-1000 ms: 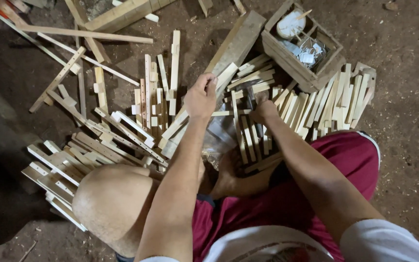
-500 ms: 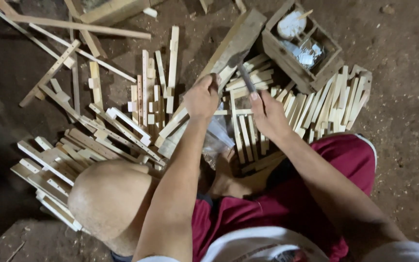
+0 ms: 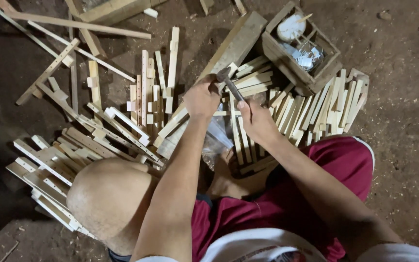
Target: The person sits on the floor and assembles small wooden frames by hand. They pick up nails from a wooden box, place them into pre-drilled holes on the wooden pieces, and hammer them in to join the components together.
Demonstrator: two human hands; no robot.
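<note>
A person sits on a dirt floor (image 3: 403, 145) with wooden pieces spread all around, seen from above. The landmark is a long wooden block (image 3: 233, 46) lying slantwise in front of the knees. The left hand (image 3: 201, 99) rests at the near end of that block, its fingers curled shut around small slats held against it. The right hand (image 3: 257, 121), just to the right of the block's near end, is closed around the handle of a hammer (image 3: 231, 86). The hammer's long axis runs diagonally, handle down toward the person and the dark head pointing up and left, close above the left hand's knuckles. To the right of the block, a fan of plain cut slats (image 3: 316, 104) lies loose, apparently not yet worked. To the left of the block, joined strips with small cross blocks (image 3: 146, 87) lie in rows and stacks, so a good share looks finished while plenty remains. Beyond the block's far end sits a small wooden box (image 3: 311, 80) holding metal bits.
</note>
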